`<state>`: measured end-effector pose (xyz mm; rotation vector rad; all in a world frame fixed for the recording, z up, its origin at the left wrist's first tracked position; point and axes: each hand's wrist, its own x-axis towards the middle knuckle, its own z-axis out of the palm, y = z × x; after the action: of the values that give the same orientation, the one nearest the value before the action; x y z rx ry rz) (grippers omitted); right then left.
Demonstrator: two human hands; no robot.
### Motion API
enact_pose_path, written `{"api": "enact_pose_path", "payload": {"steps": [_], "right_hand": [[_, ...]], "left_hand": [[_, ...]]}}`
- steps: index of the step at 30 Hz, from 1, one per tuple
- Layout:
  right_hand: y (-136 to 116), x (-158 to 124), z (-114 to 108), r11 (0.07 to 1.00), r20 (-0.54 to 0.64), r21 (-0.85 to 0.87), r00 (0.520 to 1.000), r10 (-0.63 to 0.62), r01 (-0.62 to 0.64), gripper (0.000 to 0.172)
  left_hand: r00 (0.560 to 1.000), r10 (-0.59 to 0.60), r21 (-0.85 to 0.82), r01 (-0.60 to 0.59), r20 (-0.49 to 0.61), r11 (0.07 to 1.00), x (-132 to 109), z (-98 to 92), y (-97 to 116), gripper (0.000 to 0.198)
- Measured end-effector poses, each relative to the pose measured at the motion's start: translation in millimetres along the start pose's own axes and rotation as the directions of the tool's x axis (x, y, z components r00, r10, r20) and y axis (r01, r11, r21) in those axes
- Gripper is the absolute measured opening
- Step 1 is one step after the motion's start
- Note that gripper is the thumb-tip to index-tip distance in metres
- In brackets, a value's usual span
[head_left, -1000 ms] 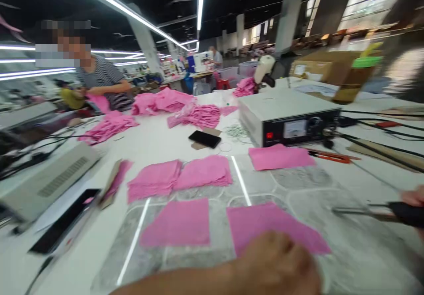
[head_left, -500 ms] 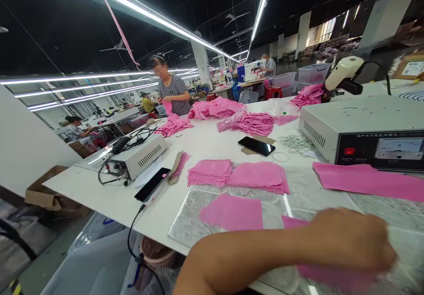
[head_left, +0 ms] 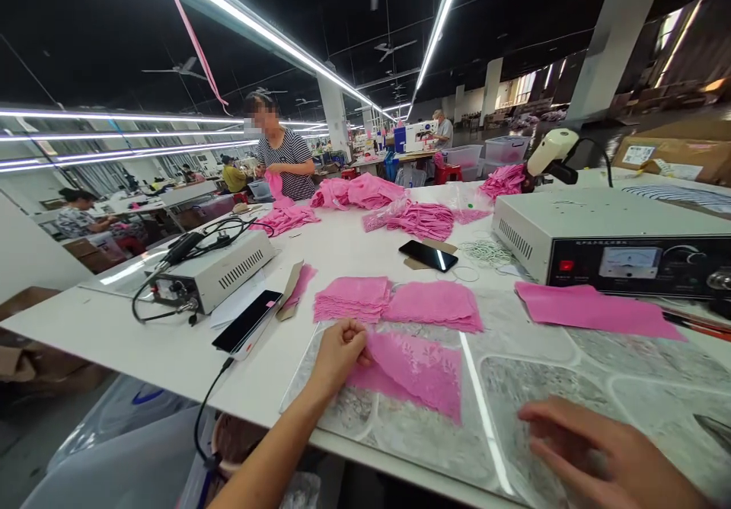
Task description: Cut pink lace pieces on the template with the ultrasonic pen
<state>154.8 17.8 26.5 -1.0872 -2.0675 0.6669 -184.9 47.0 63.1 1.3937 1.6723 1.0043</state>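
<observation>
My left hand (head_left: 338, 353) pinches the upper left corner of a pink fabric piece (head_left: 426, 364) with a pale lacy pattern. That piece hangs at a slant over a second, plainer pink fabric piece (head_left: 368, 381) lying on the grey marbled mat (head_left: 422, 440). My right hand (head_left: 599, 444), slightly blurred, hovers over the mat at the lower right, fingers apart and nothing in them. Just behind the left hand are two stacks of cut pink fabric, a left stack (head_left: 351, 299) and a right stack (head_left: 435, 305).
Behind the mat stand a control box with a dial (head_left: 617, 261) and a long pink strip (head_left: 594, 309). A phone (head_left: 248, 318) and a smaller grey box (head_left: 220, 269) lie left; another phone (head_left: 428, 254) lies farther back. Across the table a person (head_left: 282, 155) handles pink fabric.
My left hand has come from the far right back to the left, bringing a pink piece over the one on the mat. My right hand has come into view, and the camera has turned right.
</observation>
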Motion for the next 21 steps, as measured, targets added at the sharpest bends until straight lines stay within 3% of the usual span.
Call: {"api": "enact_pose_path", "payload": {"steps": [1,3,6,14,21], "right_hand": [[-7.7,14.7,5.9,0.998,0.097,-0.051,0.995,-0.024,0.029,0.013],[-22.3,40.4,16.2,0.984,0.176,-0.148,0.982,-0.075,0.101,0.012],[-37.3,62.4,27.7,0.957,0.23,-0.204,0.961,-0.156,0.205,0.017],[-36.7,68.3,52.5,0.87,0.309,-0.196,0.871,-0.383,0.452,0.019],[-31.6,70.2,56.1,0.836,0.287,-0.22,0.852,-0.438,0.503,0.022]], "left_hand": [[1.0,-0.004,-0.001,0.004,-0.011,1.0,-3.2,-2.6,-5.6,0.024],[1.0,0.003,0.009,-0.003,-0.03,1.0,-8.6,-6.3,-13.5,0.024],[0.996,0.056,0.063,-0.052,-0.067,0.997,-16.6,-10.6,-18.2,0.022],[0.95,0.264,0.266,-0.214,-0.168,0.94,-35.4,-19.5,-20.5,0.01],[0.923,0.347,0.379,-0.265,-0.165,0.886,-39.7,-29.0,-33.5,0.012]]}}
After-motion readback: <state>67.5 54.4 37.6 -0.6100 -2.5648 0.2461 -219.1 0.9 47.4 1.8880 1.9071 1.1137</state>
